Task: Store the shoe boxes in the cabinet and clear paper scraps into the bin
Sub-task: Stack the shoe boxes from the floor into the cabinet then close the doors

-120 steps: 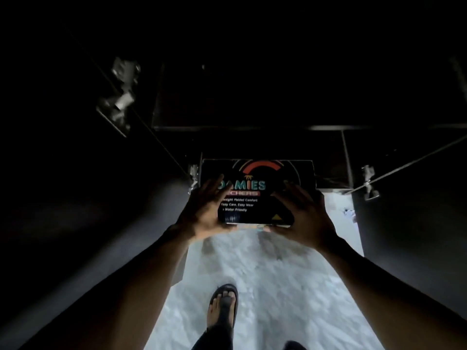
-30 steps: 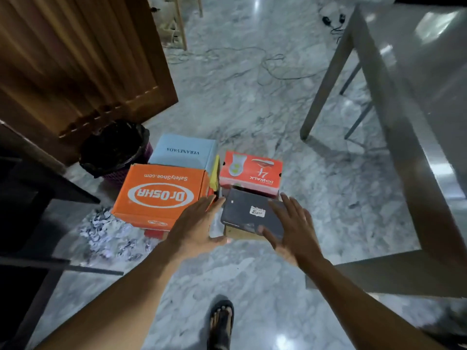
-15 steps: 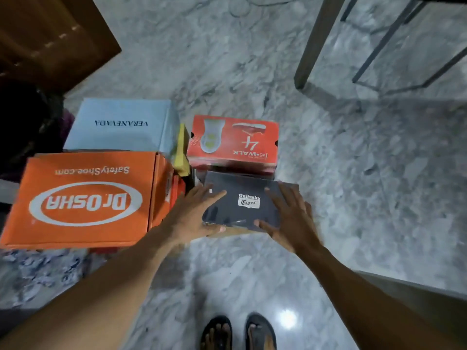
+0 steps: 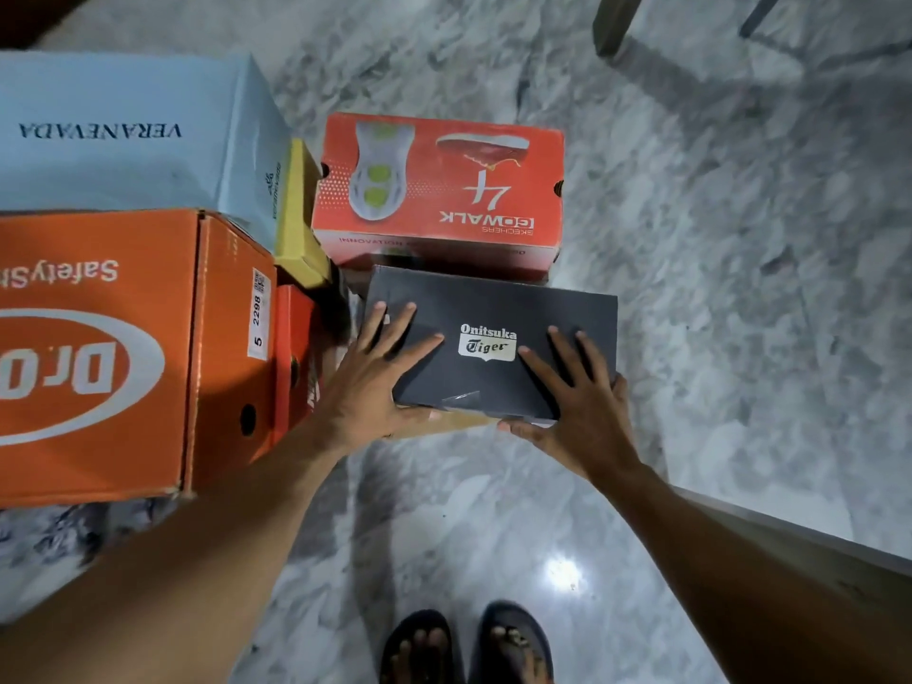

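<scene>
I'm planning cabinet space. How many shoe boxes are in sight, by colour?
Light blue box: 1
Orange box: 1
Red: 2, the GOwalk box and a small red box
Yellow box: 1
Black box: 1
Total: 6; a brown edge under it may be a seventh.

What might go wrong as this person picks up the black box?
The left hand and right hand lie flat atop the black box, so only its lid might lift. The red box sits right behind and may get knocked. The glossy floor looks slippery underfoot.
</scene>
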